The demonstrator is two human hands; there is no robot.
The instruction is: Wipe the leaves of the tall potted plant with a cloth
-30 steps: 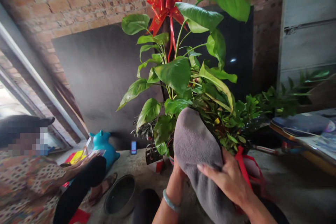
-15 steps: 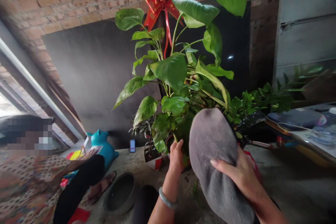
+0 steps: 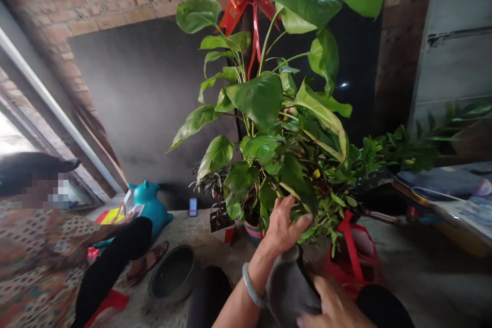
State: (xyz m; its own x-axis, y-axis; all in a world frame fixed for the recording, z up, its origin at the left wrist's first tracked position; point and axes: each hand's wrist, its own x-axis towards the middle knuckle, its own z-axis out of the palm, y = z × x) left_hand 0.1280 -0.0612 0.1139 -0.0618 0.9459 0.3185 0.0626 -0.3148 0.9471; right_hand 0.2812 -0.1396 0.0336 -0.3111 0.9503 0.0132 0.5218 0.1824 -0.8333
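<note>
A tall potted plant (image 3: 255,100) with broad green leaves fills the middle of the view. My left hand (image 3: 284,225), with a pale bangle on the wrist, reaches to a low leaf (image 3: 294,177). Its fingertips meet the leaf's lower edge, partly hidden there, and the thumb stands apart. Lower down, my right hand (image 3: 336,300) grips a soft grey cloth (image 3: 290,284), bunched and partly covered by the left wrist and the right hand. The plant's striped pot (image 3: 253,233) shows behind my left forearm.
Right of my hands stands a red bag (image 3: 353,259). A dark basin (image 3: 172,274), a small potted plant (image 3: 221,225) and a blue animal figure (image 3: 149,207) are on the left floor. A person (image 3: 42,256) sits at far left. A cluttered table (image 3: 461,202) is at right.
The grey cloth has dropped from in front of the leaves down to near my lap, with my right hand. My left hand has shifted right and turned, its thumb now spread.
</note>
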